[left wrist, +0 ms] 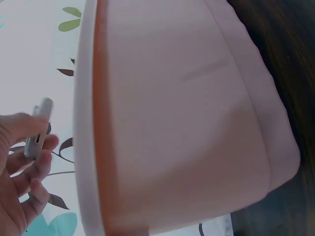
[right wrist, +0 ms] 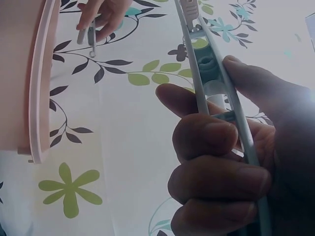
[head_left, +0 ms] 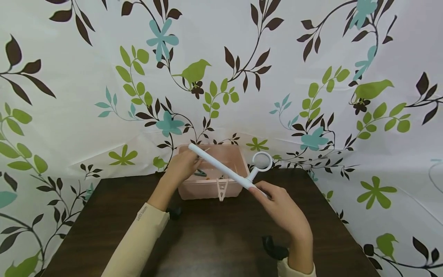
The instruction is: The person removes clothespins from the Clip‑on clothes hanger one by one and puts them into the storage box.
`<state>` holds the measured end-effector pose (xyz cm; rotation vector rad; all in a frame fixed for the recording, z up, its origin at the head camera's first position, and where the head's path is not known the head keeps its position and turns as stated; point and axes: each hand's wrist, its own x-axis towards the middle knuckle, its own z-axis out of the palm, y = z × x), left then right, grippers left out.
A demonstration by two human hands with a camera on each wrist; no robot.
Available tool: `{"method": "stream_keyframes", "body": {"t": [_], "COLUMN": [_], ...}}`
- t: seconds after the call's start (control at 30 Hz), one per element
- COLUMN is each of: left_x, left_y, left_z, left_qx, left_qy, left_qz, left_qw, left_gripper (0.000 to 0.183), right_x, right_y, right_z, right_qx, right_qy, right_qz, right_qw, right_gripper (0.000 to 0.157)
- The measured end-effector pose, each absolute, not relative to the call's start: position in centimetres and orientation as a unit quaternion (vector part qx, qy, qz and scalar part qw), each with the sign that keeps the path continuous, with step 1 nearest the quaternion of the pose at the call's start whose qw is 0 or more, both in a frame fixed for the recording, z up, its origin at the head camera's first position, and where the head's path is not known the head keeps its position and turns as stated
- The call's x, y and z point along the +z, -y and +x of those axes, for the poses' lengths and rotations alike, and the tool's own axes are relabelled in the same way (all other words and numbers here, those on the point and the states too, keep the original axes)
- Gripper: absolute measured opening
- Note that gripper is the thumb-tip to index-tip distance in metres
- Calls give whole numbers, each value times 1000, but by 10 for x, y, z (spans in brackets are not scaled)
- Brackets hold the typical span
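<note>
A long pale blue plastic hanger (head_left: 221,166) with a round ring (head_left: 262,161) near one end slants across the head view. My right hand (head_left: 282,206) grips its lower right end; in the right wrist view, fingers wrap its two thin rails, and a pale clip (right wrist: 190,11) sits farther up between them. Near the hanger's upper left end, over the pink basket (head_left: 204,190), is my left hand (head_left: 183,165). It pinches a small pale clothespin (left wrist: 38,130) between thumb and fingers, clear in the left wrist view.
Another pink clothespin (head_left: 222,189) hangs over the basket's front rim. Inside lie a few small items, among them a dark grey clip (head_left: 199,173). The basket stands at the back of a dark wooden table (head_left: 214,238), against a leaf-patterned sheet (head_left: 235,127).
</note>
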<state>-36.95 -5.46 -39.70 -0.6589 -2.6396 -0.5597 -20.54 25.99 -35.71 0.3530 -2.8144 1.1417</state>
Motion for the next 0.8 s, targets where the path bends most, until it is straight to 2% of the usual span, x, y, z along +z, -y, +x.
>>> {"method": "stream_keyframes", "body": {"t": [0.23, 0.53, 0.67, 0.8], "left_x": [-393, -396, -392, -388], "left_y": [56, 65, 65, 67], "left_z": [-367, -359, -342, -312], "left_qx": [-254, -264, -308, -388], "left_qy": [928, 919, 906, 873], "left_qz": [-221, -214, -208, -221], "left_qw": [161, 202, 203, 195], "left_gripper": [40, 34, 18, 16], "right_x": [-356, -355, -355, -356], "right_y": [-256, -255, -255, -253], "right_z": [-206, -204, -203, -202], "right_qx": [375, 372, 373, 377], "right_qy": [919, 920, 921, 918], "right_qz": [121, 121, 113, 112], "right_qw": [33, 32, 32, 45], "right_gripper": [35, 38, 38, 36]}}
